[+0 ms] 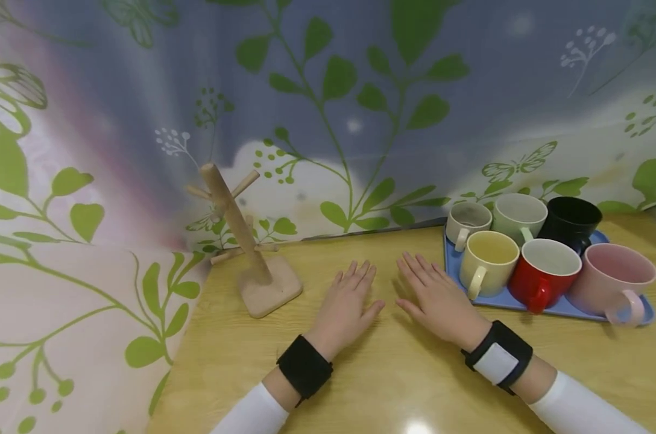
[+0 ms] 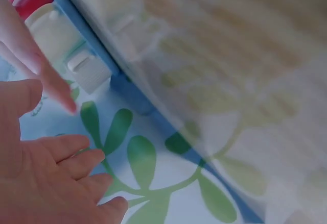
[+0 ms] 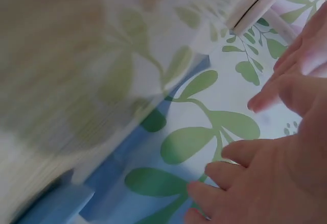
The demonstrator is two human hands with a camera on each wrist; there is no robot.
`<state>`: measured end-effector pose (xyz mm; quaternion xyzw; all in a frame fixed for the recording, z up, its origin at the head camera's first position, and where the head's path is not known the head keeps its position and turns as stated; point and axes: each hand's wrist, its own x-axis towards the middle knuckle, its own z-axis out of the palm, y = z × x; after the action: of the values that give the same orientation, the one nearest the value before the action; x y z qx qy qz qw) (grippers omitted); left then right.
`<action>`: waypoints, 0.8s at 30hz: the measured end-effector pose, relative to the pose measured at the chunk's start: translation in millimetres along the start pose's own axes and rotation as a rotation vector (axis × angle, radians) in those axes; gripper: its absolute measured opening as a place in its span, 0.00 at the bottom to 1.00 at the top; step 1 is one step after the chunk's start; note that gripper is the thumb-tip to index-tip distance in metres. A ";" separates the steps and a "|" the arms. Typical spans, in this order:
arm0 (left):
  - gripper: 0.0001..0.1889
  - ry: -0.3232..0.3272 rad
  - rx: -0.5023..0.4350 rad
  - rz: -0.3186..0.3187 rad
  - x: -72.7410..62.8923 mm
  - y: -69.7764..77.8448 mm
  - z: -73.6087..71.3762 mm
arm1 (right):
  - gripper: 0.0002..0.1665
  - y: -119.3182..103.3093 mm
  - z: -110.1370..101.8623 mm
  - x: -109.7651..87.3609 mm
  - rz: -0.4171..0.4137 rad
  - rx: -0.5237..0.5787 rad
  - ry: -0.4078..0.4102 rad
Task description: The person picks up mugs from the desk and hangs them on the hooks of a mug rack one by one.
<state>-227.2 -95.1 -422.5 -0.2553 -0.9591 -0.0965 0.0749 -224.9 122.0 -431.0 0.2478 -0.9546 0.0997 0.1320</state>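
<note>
My left hand [image 1: 343, 314] is over the wooden table with its fingers straight, holding nothing. Beside it on the left stands a wooden mug rack [image 1: 236, 223] with several pegs and a square base. To the right, my right hand [image 1: 439, 301] has its fingers extended, palm down and bare of any object. Just past it lies a blue tray [image 1: 453, 265] bearing several mugs: a red mug [image 1: 539, 271], a yellow mug [image 1: 491, 271], a pink mug [image 1: 605, 280], a black mug [image 1: 569, 220], a pale green mug [image 1: 515, 217] and a small whitish mug [image 1: 465, 220].
A leaf-patterned cloth [image 1: 328, 120] hangs behind the table and along its left side. The wooden table [image 1: 393, 386] stretches between rack and tray. In the left wrist view, the tray's edge [image 2: 84, 27] and mugs appear beyond the hands.
</note>
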 end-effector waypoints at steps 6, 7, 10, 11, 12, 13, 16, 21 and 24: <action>0.35 -0.005 -0.100 -0.044 -5.1 23.0 7.6 | 0.44 3.8 -1.2 -10.7 0.026 -0.037 -0.044; 0.35 0.002 -0.125 -0.057 -5.0 24.9 8.0 | 0.44 3.9 -1.9 -13.0 0.026 -0.042 -0.045; 0.34 0.044 -0.185 -0.089 -0.3 27.9 7.4 | 0.44 3.3 -2.9 -14.9 0.020 -0.042 -0.033; 0.34 0.052 -0.192 -0.096 1.7 28.4 6.8 | 0.44 3.1 -2.7 -14.2 0.018 -0.043 -0.028; 0.34 0.060 -0.189 -0.100 3.6 28.5 6.7 | 0.43 2.7 -2.3 -13.4 0.019 -0.040 -0.028; 0.34 0.060 -0.181 -0.105 5.2 28.4 6.7 | 0.43 2.5 -1.6 -12.3 0.021 -0.036 -0.031; 0.35 0.058 -0.133 -0.120 9.5 25.2 7.3 | 0.43 2.8 1.5 -7.1 0.043 -0.032 -0.031; 0.35 0.087 -0.116 -0.134 16.3 11.1 2.9 | 0.43 4.1 3.3 2.6 0.104 -0.025 0.002; 0.35 0.116 -0.168 -0.145 11.0 -4.8 -4.5 | 0.43 3.0 4.1 3.9 0.144 0.005 -0.008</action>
<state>-238.6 -94.9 -416.6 -0.1844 -0.9577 -0.1963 0.1016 -230.5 121.8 -434.0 0.1791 -0.9703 0.1102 0.1200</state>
